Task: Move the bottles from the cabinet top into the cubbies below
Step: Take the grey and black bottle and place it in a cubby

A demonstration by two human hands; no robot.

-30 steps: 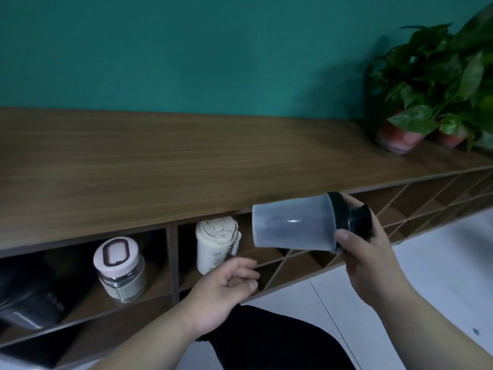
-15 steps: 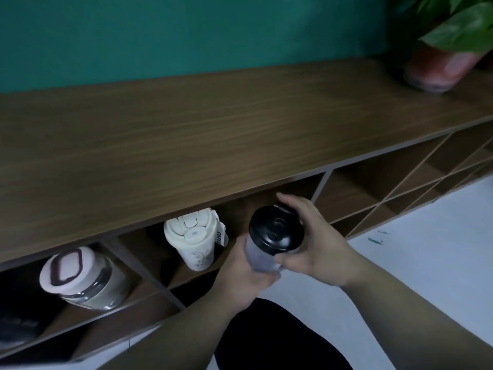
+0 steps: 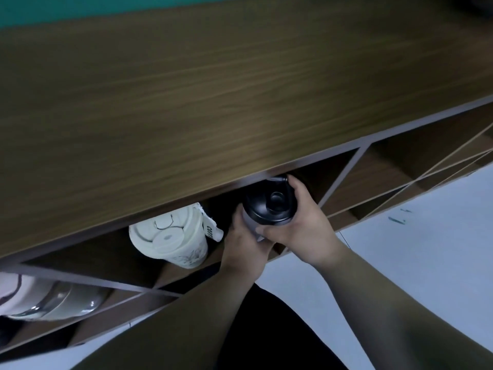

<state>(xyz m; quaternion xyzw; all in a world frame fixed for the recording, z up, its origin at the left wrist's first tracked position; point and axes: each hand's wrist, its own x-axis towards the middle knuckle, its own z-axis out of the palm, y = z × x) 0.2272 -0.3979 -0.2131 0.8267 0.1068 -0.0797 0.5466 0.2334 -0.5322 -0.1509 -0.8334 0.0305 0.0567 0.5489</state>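
A grey shaker bottle with a black lid (image 3: 270,206) stands upright at the mouth of a top-row cubby, just under the front edge of the wooden cabinet top (image 3: 213,97). My right hand (image 3: 298,222) grips it around the lid and upper body. My left hand (image 3: 245,244) holds its lower body from the left and hides most of it. A cream cup with a lid (image 3: 173,236) stands in the same cubby to the left. A clear jar with a white lid (image 3: 40,300) sits in the cubby at far left.
Open wooden cubbies (image 3: 400,177) continue to the right, divided by thin slanted panels. A teal wall (image 3: 53,9) runs behind the cabinet. White floor (image 3: 413,263) lies below at right, and my dark-clothed leg (image 3: 266,329) is at the bottom centre.
The bottle was turned from lying sideways in my right hand to upright, my left hand took hold of it, and both hands moved it in under the cabinet top edge.
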